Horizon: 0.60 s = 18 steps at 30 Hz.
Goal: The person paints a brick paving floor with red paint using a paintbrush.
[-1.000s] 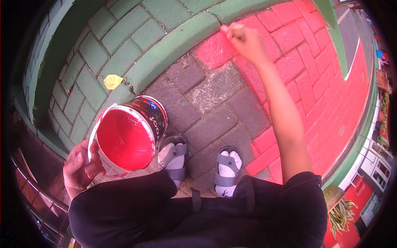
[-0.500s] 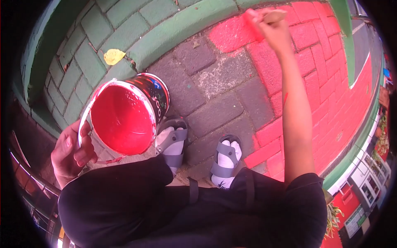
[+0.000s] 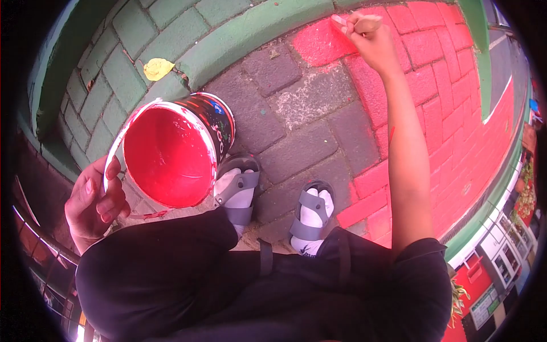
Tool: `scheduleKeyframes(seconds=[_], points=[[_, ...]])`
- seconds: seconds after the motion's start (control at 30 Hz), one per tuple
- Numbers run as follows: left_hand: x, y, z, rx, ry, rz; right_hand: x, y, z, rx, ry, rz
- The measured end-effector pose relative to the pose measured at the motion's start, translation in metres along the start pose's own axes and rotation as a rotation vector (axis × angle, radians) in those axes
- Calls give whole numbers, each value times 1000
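At the left, my left hand [image 3: 98, 199] is closed round the white handle of a paint bucket [image 3: 219, 122]. The bucket is tilted with its mouth toward me, and red paint [image 3: 168, 157] coats its inside. My right hand [image 3: 370, 43] reaches to the top of the view, its fingers closed round the handle of a brush [image 3: 367, 24]. The bristles are hidden by the hand. Beneath that hand lie red-painted pavers [image 3: 322, 43], beside the green curb [image 3: 256, 31].
Unpainted grey pavers [image 3: 302, 102] lie between the bucket and the red paving. My two sandalled feet [image 3: 310, 219] stand below them. A yellow leaf [image 3: 158, 69] rests on green pavers [image 3: 134, 28]. Plants and a white-framed structure are at the far right.
My right hand has shifted slightly down and left and is less blurred. The bucket and my left hand appear slightly further left and up in the view.
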<state>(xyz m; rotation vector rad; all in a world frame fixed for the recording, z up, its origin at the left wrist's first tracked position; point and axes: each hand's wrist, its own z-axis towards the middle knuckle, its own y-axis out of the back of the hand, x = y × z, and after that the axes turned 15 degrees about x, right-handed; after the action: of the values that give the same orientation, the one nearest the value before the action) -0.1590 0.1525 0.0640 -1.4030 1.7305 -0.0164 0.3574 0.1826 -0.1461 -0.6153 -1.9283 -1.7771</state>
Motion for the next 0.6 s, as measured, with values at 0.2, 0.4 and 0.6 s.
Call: scheduleKeyframes(seconds=[0.2,0.4,0.6], points=[[0,3,0,46,6,0,-9,-9,-7,-106,-83,-8],[-1,1,3,64,2,23,73,-67,-40,14,146,28],[1,2,0,62,-7,29,4,-36,-13,-227,-243,650]])
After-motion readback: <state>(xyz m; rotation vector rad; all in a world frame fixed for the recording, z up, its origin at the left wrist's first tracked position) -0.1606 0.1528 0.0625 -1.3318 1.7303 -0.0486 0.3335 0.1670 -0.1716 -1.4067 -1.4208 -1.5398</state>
